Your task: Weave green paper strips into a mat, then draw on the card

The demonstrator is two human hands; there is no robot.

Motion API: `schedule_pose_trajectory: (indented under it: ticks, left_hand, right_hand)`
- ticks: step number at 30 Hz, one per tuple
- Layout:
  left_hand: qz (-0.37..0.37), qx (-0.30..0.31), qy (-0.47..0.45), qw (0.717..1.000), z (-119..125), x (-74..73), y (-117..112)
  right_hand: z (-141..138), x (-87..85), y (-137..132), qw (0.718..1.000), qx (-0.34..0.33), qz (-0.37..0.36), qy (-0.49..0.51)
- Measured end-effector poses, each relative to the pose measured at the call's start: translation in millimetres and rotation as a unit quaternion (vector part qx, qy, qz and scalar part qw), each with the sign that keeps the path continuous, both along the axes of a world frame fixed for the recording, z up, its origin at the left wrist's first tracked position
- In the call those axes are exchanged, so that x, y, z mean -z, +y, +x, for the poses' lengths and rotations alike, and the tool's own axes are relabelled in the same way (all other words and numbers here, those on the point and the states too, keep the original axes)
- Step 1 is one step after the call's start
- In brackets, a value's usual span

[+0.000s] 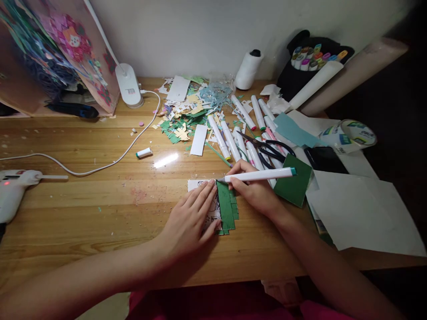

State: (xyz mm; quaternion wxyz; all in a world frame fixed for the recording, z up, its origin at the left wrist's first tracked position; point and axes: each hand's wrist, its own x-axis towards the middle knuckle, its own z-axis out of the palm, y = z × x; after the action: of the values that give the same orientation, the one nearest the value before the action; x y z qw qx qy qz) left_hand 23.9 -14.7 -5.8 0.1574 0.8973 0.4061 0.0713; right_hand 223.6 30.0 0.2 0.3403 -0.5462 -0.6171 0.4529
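My right hand (253, 189) grips a white marker pen (262, 174) with a green end, its tip at the top edge of a strip of green paper (227, 206). My left hand (191, 213) lies flat with outstretched fingers, pressing a white paper with black line drawings (215, 213) to the table. The green strip lies along the right side of that drawing, with more notched green pieces at its right and lower edges. Part of the drawing is hidden under my left hand. A marker cap (144, 153) lies apart on the wood to the left.
Behind my hands are paper scraps (187, 120), loose markers (230, 140) and black-handled scissors (267, 146). At right lie a green card (293, 181), white sheets (363, 209), a phone (325, 160) and a tape roll (356, 134). A glue gun (16, 191) and lamp base (129, 86) stand left.
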Motion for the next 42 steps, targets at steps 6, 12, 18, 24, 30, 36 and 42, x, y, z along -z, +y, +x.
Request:
schedule_pose_trajectory:
  ticks: [6, 12, 18, 24, 30, 36, 42]
  left_hand:
    - [0.009, 0.001, 0.001, 1.0, -1, 0.9, 0]
    - [0.01, 0.002, 0.002, 1.0, 0, 0.6, 0]
    - [0.012, 0.001, -0.003, 1.0, 0, 0.9, 1]
    - [0.013, 0.001, -0.001, 1.0, 0, 1.7, 0]
    - [0.015, -0.002, 0.004, 1.0, 0, 1.1, 0]
    - [0.016, -0.004, 0.003, 1.0, 1, 1.2, -1]
    - [0.016, -0.003, 0.012, 1.0, 1, 0.3, -1]
  right_hand:
    - [-1, -0.7, 1, 1.0, 0.004, 0.009, -0.008]
    - [-1, 0.8, 0, 1.0, 0.01, 0.014, -0.007]
    - [1, -1.2, -1, 1.0, -0.005, -0.009, -0.015]
    - [2, -5.7, -2, 0.999, -0.029, -0.026, -0.034]
    - [5, -8.5, -3, 0.994, -0.068, -0.067, -0.052]
    - [6, -12.7, -4, 0.988, -0.114, -0.082, -0.056]
    - [7, -17.8, -4, 0.984, -0.14, -0.097, -0.061]
